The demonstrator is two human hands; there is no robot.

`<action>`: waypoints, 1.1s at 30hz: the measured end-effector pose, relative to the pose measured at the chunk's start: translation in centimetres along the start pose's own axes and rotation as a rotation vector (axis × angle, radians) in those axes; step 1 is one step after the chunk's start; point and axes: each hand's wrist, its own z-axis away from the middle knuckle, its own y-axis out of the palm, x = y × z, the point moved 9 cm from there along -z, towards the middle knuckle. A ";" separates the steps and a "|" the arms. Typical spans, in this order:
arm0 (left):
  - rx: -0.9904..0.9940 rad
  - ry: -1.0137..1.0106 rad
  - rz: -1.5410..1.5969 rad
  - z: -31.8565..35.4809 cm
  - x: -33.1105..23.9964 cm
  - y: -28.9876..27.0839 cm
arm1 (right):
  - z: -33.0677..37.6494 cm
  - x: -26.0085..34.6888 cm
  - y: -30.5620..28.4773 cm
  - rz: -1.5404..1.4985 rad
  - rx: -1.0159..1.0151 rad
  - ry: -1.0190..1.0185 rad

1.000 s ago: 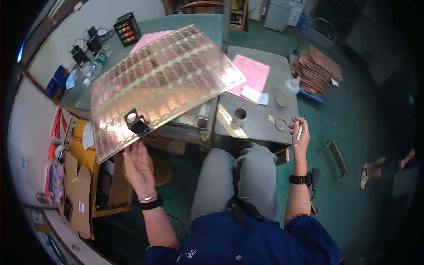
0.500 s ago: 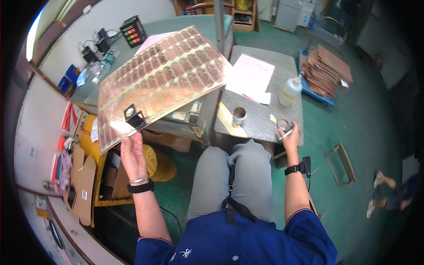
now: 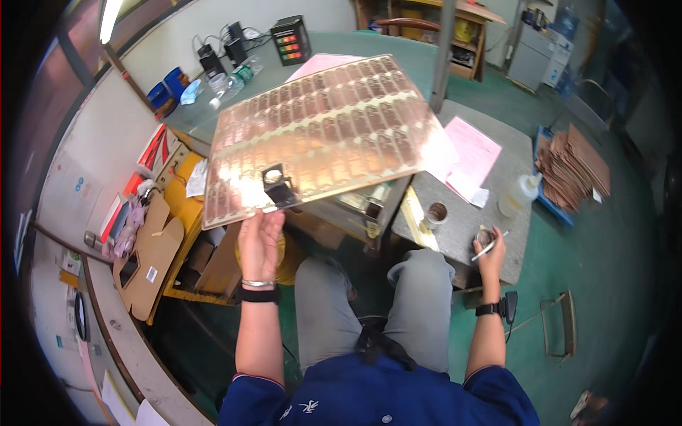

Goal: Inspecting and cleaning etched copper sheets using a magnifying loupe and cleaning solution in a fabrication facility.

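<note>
My left hand [image 3: 260, 240] holds up a large copper-coloured patterned sheet [image 3: 327, 135] by its near edge, tilted over the green desk. A small black magnifier [image 3: 277, 186] rests on the sheet just above my thumb. My right hand [image 3: 491, 253] grips a thin white stick [image 3: 486, 248] and reaches to a small round pot [image 3: 484, 236] at the front edge of the grey side table [image 3: 497, 184]. A second small round pot [image 3: 436, 212] stands further left on that table.
Pink papers [image 3: 470, 153] and a plastic bottle [image 3: 518, 197] lie on the grey table. A stack of brown sheets [image 3: 574, 167] sits at right. Chargers, bottles and a black device with coloured lights [image 3: 293, 40] line the green desk's back. Cardboard [image 3: 150, 248] lies at left.
The sheet has stayed raised in my left hand while the view has shifted. My right hand has moved from above the table edge down to the small pot, stick in hand.
</note>
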 end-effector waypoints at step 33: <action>0.524 -0.019 -0.546 2.2 4.1 1.9 | 1.6 0.1 2.3 0.178 -0.103 -0.005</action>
